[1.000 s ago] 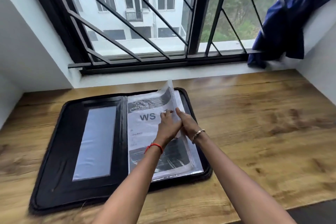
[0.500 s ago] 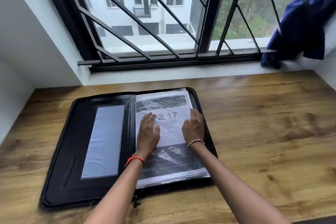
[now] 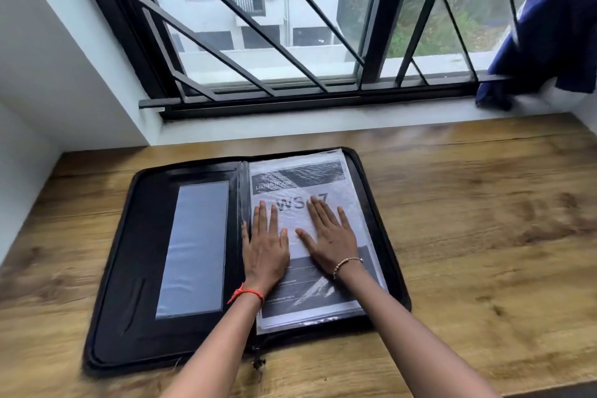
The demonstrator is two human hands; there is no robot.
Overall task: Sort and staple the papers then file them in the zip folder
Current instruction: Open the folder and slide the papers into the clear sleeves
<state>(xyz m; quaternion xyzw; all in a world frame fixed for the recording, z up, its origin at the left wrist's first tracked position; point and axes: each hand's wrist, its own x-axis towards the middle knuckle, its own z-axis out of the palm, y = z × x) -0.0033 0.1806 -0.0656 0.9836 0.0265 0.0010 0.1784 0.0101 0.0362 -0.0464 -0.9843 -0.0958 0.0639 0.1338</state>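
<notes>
Fingers (image 3: 265,220) lay straight and spread, gripping nothing. The left hand (image 3: 265,252) and right hand (image 3: 329,244) pressed flat, side by side, on the papers (image 3: 303,297), probably to smooth them down. The papers sat in the right half of the open folder (image 3: 129,268) on the table (image 3: 484,236). The left half showed a clear pocket (image 3: 193,249). A blue cloth (image 3: 549,42) lay well apart by the window (image 3: 290,26). Only the hands themselves seemed to stand in the way of closing.

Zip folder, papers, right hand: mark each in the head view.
zip folder (image 3: 145,226), head view, black left inner panel.
papers (image 3: 300,176), head view, dark header band of the top sheet.
right hand (image 3: 329,244), head view, back of the hand.
</notes>
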